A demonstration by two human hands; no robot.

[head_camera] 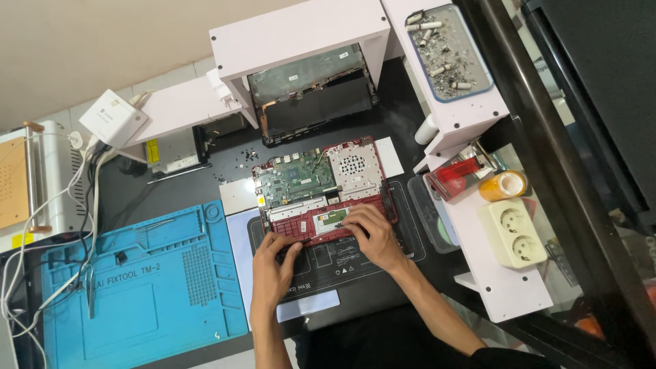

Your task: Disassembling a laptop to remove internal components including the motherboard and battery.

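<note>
An opened red laptop base (321, 188) lies on a black work mat (342, 263), its green circuit board (296, 179) and silver fan plate (353, 166) exposed. My left hand (273, 263) rests at the laptop's near left corner, fingers curled on the edge. My right hand (372, 232) lies on the near right part of the red frame, fingertips pressing by a small green board (333, 219). Whether either hand holds a small part is hidden by the fingers.
A blue silicone repair mat (137, 287) with tweezers lies at the left. White shelves (301, 31) stand behind, with another laptop shell (314, 96) beneath. A tray of cigarette ends (447, 51), a power socket block (512, 232), a red lighter and white cables surround the area.
</note>
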